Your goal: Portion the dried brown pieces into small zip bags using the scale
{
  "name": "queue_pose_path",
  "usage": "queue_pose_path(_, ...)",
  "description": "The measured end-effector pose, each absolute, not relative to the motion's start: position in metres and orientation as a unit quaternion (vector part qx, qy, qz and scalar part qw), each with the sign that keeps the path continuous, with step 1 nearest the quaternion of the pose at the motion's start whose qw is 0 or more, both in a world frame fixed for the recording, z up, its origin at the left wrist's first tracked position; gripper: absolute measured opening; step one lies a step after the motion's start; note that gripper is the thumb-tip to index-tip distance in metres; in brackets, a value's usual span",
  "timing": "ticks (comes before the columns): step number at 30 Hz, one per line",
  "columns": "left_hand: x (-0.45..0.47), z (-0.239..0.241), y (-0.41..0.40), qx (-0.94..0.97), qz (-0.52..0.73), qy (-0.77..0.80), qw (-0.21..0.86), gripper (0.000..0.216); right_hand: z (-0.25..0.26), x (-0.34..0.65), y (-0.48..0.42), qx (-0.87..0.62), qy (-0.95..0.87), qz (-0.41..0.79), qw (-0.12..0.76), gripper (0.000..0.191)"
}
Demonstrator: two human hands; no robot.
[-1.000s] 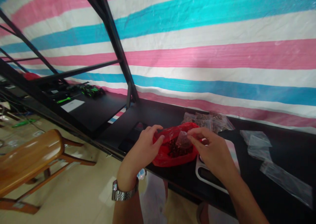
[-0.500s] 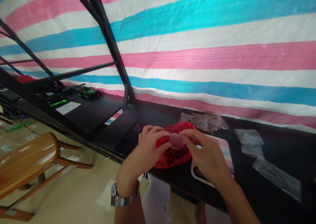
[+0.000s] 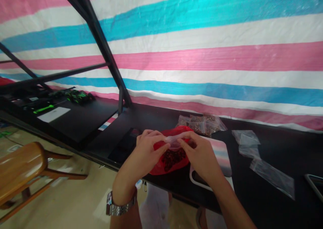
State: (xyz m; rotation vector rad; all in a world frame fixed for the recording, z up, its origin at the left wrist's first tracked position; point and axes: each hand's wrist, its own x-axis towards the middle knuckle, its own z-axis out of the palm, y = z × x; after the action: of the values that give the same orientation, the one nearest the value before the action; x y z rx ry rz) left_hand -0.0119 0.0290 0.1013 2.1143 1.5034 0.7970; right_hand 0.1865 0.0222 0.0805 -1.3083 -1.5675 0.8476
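Observation:
Between my two hands is a small clear zip bag, pinched at both sides. My left hand, with a metal watch on its wrist, grips the left edge. The right edge is between the thumb and fingers of my right hand. Just beneath the zip bag lies an open red plastic bag with small dark brown pieces inside. Whether the zip bag holds anything I cannot tell. A white-rimmed board with a handle hole lies partly under my right hand.
Several filled zip bags lie behind the red bag. Flat clear bags spread to the right, near a dark-edged device. A dark flat object sits left of my hands. A wooden chair stands on the floor at left.
The zip bag's top is now drawn out more narrowly between my fingers. More of the brown pieces show below it. The view has shifted a little to the right.

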Motion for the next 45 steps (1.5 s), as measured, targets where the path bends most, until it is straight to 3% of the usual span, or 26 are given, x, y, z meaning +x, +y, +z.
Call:
queue_pose_path(5, -0.018, 0.107, 0.029, 0.748, 0.304, 0.558, 0.194, 0.022, 0.088, 0.189, 0.023, -0.533, -0.594, 0.310, 0.518, 0.019)
queue_pose_path(9, -0.034, 0.108, 0.028, 0.710, 0.352, 0.587, 0.165, 0.037, 0.091, 0.251, 0.041, -0.602, -0.478, 0.168, 0.617, 0.050)
queue_pose_path(12, -0.047, 0.104, 0.029, 0.700, 0.351, 0.603, 0.152, 0.041, 0.075, 0.323, 0.050, -0.726, -0.404, 0.084, 0.550, 0.060)
queue_pose_path(15, -0.056, 0.099, 0.032, 0.707, 0.327, 0.610, 0.147, 0.043, 0.048, 0.376, 0.046, -0.846, -0.356, 0.057, 0.393, 0.065)
queue_pose_path(19, -0.059, 0.096, 0.034, 0.706, 0.303, 0.627, 0.131, 0.048, 0.026, 0.391, 0.039, -0.876, -0.355, -0.009, 0.327, 0.084)
queue_pose_path(22, -0.056, 0.096, 0.034, 0.709, 0.307, 0.622, 0.130, 0.049, 0.031, 0.375, 0.049, -0.846, -0.422, -0.073, 0.319, 0.067)
queue_pose_path(26, -0.045, 0.100, 0.033, 0.712, 0.326, 0.605, 0.140, 0.047, 0.038, 0.340, 0.079, -0.782, -0.548, -0.010, 0.297, 0.042)
queue_pose_path(32, -0.027, 0.109, 0.028, 0.724, 0.320, 0.589, 0.161, 0.042, 0.036, 0.315, 0.108, -0.799, -0.515, 0.044, 0.306, 0.032)
queue_pose_path(38, -0.003, 0.121, 0.022, 0.729, 0.377, 0.547, 0.164, 0.033, 0.073, 0.318, 0.094, -0.755, -0.529, 0.113, 0.372, 0.023)
queue_pose_path(43, 0.037, 0.123, 0.015, 0.586, 0.497, 0.557, 0.316, 0.031, 0.106, 0.290, 0.032, -0.568, -0.576, 0.239, 0.537, 0.021)
queue_pose_path(45, 0.055, 0.122, 0.012, 0.560, 0.499, 0.508, 0.423, 0.041, 0.113, 0.270, 0.008, -0.491, -0.604, 0.306, 0.548, 0.019)
